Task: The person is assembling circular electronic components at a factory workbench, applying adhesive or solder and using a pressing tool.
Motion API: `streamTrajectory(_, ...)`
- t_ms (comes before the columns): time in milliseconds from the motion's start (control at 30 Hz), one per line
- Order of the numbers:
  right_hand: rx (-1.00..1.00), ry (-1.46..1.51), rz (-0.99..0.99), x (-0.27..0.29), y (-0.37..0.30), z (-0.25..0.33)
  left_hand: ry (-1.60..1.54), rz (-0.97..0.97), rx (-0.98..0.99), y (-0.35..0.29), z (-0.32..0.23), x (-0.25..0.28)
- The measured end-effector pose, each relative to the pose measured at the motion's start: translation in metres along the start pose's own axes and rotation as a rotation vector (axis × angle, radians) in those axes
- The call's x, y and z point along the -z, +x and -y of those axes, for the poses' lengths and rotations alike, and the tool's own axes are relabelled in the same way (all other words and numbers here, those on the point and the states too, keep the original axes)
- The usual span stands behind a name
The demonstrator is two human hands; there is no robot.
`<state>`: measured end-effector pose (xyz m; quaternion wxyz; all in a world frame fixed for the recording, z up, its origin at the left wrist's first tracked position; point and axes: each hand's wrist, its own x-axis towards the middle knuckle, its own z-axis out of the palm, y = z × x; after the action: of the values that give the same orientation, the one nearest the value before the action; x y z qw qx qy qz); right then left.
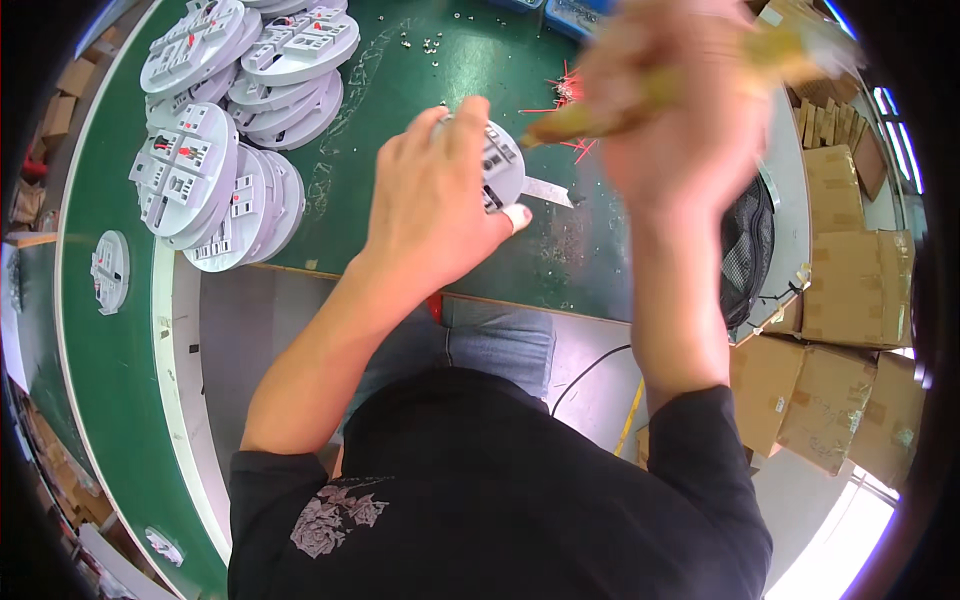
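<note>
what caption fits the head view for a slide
Left hand presses a round grey plastic disc on the green table; blurred right hand grips a yellowish tool.

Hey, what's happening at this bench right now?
A person is working at a green table. Their left hand presses down on a round grey plastic disc lying flat on the table. Their right hand is raised above it, gripping a yellowish tool that is too blurred to identify. Stacks of similar discs lie to the left, and cardboard boxes stand on the right.
</note>
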<state>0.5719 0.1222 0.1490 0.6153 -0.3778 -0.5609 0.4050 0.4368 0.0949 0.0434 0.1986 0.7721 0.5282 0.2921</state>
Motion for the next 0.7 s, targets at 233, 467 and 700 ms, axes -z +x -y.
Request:
streamTrajectory(233, -0.405, -0.290, 0.125, 0.022, -0.036, 0.005, -1.369, -0.210, -0.027, -0.020, -0.007, 0.016)
streamTrajectory(467, -0.299, -0.021, 0.015, 0.005, -0.061, -0.012, -1.354, -0.138, -0.028, -0.024, -0.029, 0.012)
streamTrajectory(700, -0.352, 0.376, 0.127, 0.010, -0.070, -0.009, -1.591, 0.031, -0.170, -0.029, -0.016, 0.015)
